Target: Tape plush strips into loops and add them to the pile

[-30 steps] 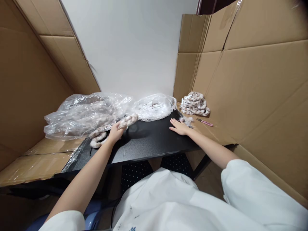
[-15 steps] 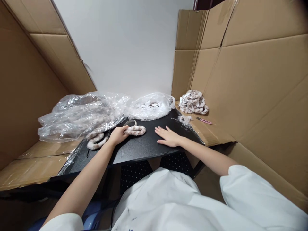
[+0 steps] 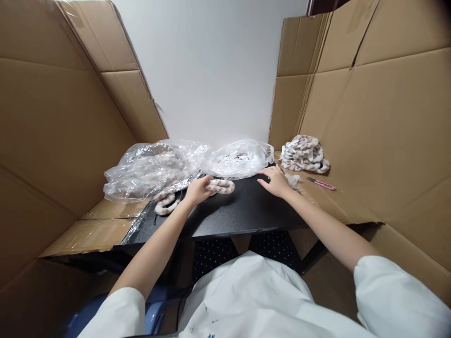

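Note:
My left hand [image 3: 198, 190] grips one end of a fluffy white-and-brown band [image 3: 221, 187], folded into a narrow loop over the black table [image 3: 218, 217]. Fingers apart, my right hand [image 3: 276, 182] is at the table's right side, beside a small heap of pale fluff [image 3: 293, 180], part of which it hides. Nothing shows in that hand. Another fluffy band [image 3: 165, 206] lies curved on the table left of my left hand.
A large clear plastic bag [image 3: 148, 171] with fluffy pieces lies back left. Beside it sits a whitish bag [image 3: 243, 159] holding white labels or scraps. At right, a pile of fluffy bands [image 3: 305, 154] and pink thread snips [image 3: 321, 183] rest on cardboard. Cardboard walls [image 3: 387, 122] flank the table.
My right hand has moved from flat on the table, right and away from me, to the fluff heap. My left hand keeps hold of the band, which looks slightly raised. The view has turned left.

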Demonstrator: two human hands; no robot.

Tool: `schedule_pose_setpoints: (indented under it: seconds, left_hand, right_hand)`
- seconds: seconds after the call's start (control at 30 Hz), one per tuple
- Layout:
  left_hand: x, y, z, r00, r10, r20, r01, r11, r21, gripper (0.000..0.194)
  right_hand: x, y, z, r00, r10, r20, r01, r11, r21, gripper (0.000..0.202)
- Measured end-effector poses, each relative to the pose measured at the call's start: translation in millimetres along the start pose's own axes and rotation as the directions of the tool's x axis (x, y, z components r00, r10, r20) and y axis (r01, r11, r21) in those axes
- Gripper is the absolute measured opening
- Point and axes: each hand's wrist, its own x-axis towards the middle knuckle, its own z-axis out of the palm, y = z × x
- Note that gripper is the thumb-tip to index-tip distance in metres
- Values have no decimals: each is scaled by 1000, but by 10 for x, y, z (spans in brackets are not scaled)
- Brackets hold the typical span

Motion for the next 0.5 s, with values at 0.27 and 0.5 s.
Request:
schedule_pose_setpoints:
  seconds: [0.27, 0.5]
  left_hand:
    - [275, 382, 379, 939, 342, -25, -341, 940, 28, 35]
    - [190, 287, 476, 957, 285, 57, -289, 953, 89, 10]
  right_hand:
    - [479, -408, 682, 937, -30, 347, -124, 902, 413, 27]
    - [337, -479, 835, 944, 27, 329, -122, 955, 270, 19]
